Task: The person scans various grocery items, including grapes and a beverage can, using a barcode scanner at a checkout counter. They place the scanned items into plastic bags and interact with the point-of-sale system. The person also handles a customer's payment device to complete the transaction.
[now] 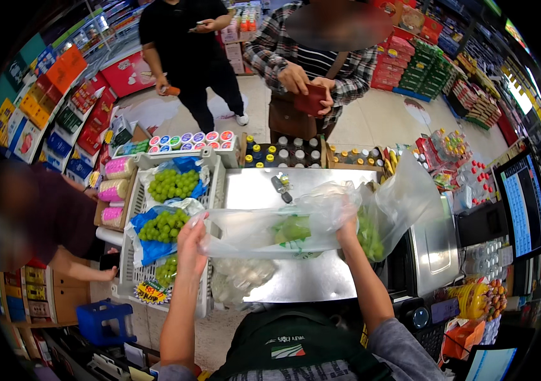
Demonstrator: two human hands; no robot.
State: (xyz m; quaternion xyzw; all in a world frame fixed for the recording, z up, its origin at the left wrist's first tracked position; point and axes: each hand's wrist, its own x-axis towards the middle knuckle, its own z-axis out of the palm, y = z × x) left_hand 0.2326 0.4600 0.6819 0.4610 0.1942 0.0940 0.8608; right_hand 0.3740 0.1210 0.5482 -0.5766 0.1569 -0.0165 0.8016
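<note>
A translucent plastic bag [246,233] is stretched sideways over the steel counter. My left hand [192,243] pinches its left end beside the grape crate. At the other end my right hand [346,219] is closed on bunched plastic, its fingers partly hidden by the film. Something green [294,227] shows through the bag's middle; I cannot tell whether it is print or contents. Right of my right hand, green grapes [370,235] show through another translucent bag [406,205]. Bunches of green grapes [172,185] lie in the white plastic crate [125,257] on blue wrapping.
Keys [282,185] lie on the steel counter [299,281] near a heap of thin plastic bags [244,276]. Boxed bottles [299,155] line the far edge. A monitor [523,205] stands right. Two people [315,66] [184,57] stand across the counter, another person [37,214] at left.
</note>
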